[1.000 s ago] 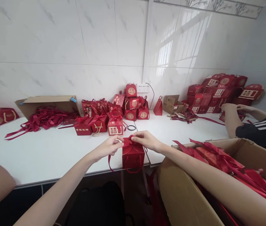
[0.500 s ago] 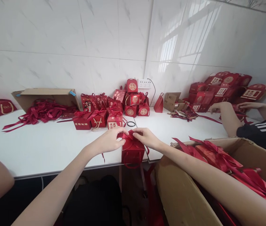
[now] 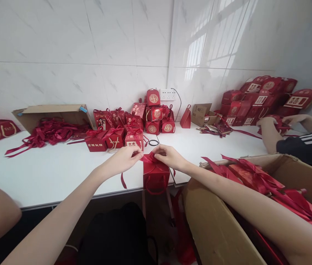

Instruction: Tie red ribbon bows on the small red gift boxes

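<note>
A red gift box (image 3: pixel 156 176) with a rope handle on its front stands at the near edge of the white table (image 3: pixel 95 176). Red ribbon (image 3: pixel 148 158) is looped over the top of the box. My left hand (image 3: pixel 125 157) pinches the ribbon at the box's left, and a loose ribbon end hangs below the wrist. My right hand (image 3: pixel 169 157) grips the ribbon at the top of the box, thumb and fingers together. Both hands partly hide the bow.
Beyond my hands stand several finished-looking red boxes (image 3: pixel 96 141) and a black ring (image 3: pixel 153 142). A cardboard box of ribbons (image 3: pixel 51 108) lies left. At right are a large carton (image 3: pixel 213 221), stacked red boxes (image 3: pixel 258 99) and another person's hands (image 3: pixel 269 123).
My left hand has drawn leftward from the bow, pulling ribbon out with it. My right hand stays at the top of the box. The other person's hands now hold a red item.
</note>
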{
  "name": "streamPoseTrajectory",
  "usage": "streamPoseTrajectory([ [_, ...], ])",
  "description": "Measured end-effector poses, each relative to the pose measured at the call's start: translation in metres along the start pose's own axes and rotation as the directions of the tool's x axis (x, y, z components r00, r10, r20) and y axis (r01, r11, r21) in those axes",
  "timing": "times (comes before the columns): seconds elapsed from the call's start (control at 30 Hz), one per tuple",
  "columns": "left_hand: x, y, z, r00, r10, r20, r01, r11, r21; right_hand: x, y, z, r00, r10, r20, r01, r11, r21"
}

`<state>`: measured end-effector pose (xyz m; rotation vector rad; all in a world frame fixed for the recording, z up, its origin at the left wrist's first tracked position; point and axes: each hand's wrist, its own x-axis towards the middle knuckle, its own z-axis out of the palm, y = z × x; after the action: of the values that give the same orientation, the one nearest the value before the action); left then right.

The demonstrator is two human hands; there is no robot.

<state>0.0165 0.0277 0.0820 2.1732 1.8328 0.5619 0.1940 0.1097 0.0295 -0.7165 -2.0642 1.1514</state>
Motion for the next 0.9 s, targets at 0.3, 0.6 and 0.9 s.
streamPoseTrajectory([
  [0.3, -0.003, 0.0, -0.001, 0.99, 0.097, 0.099, -0.105, 0.991, 0.077, 0.0, -0.002, 0.0, 0.998, 0.056, -0.021, -0.055, 0.998, 0.039],
  [0.6, 0.011, 0.002, -0.004, 0.945, 0.312, 0.094, -0.325, 0.93, 0.175, 0.001, 0.0, 0.001, 1.0, 0.003, -0.005, -0.003, 1.0, 0.0],
  [0.9, 0.013, 0.013, -0.004, 0.97, 0.242, -0.021, -0.238, 0.962, 0.132, 0.0, -0.002, 0.002, 1.0, 0.012, -0.023, -0.012, 1.0, 0.001],
])
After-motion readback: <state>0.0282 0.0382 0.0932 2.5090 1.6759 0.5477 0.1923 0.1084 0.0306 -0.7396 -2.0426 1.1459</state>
